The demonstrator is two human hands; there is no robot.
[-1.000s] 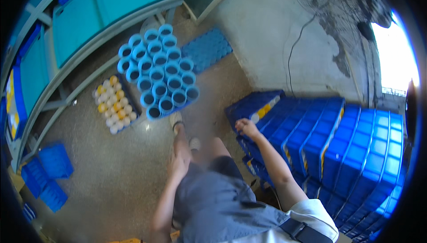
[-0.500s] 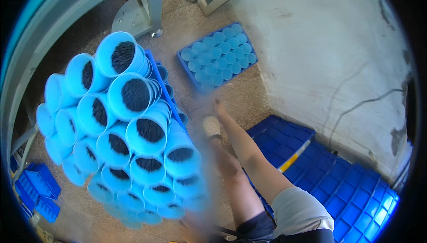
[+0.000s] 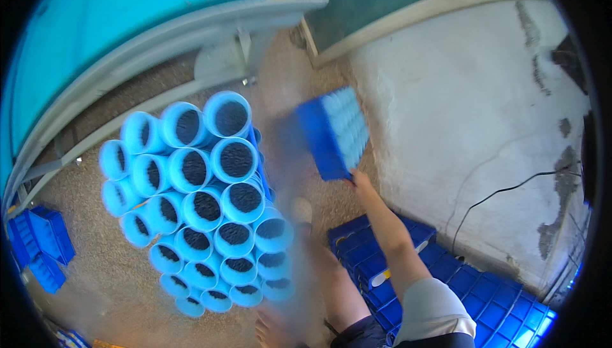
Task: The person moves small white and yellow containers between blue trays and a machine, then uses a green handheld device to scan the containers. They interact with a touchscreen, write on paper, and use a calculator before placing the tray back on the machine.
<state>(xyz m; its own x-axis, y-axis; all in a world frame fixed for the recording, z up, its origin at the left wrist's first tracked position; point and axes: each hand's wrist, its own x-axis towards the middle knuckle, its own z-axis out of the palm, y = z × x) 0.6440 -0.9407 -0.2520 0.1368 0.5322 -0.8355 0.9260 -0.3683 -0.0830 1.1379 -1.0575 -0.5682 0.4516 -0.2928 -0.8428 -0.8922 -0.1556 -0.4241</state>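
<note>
My right hand (image 3: pixel 359 180) is closed on the lower corner of a blue tray (image 3: pixel 317 139), which is tilted up on its side. Rows of pale blue cups (image 3: pixel 347 122) sit in that tray; their contents are blurred. On the left, close to me, stands a large stack of light blue cups (image 3: pixel 194 166) with dark granular stuff inside, mouths facing me. At the lower edge, below these cups, part of what looks like my left hand (image 3: pixel 264 327) shows; blur hides how its fingers lie and what they touch.
Blue crates (image 3: pixel 465 284) lie along the white wall (image 3: pixel 440 125) at right, a dark cable (image 3: pixel 497 190) hanging above them. A grey-framed table (image 3: pixel 210 29) with a turquoise top arches across the upper left. Blue bins (image 3: pixel 41 239) stand on the floor at far left.
My right hand has reached the tray of cups and taken hold. The tray, flat on the floor before, is now tipped up. My view has shifted, bringing more of the turquoise tabletop in.
</note>
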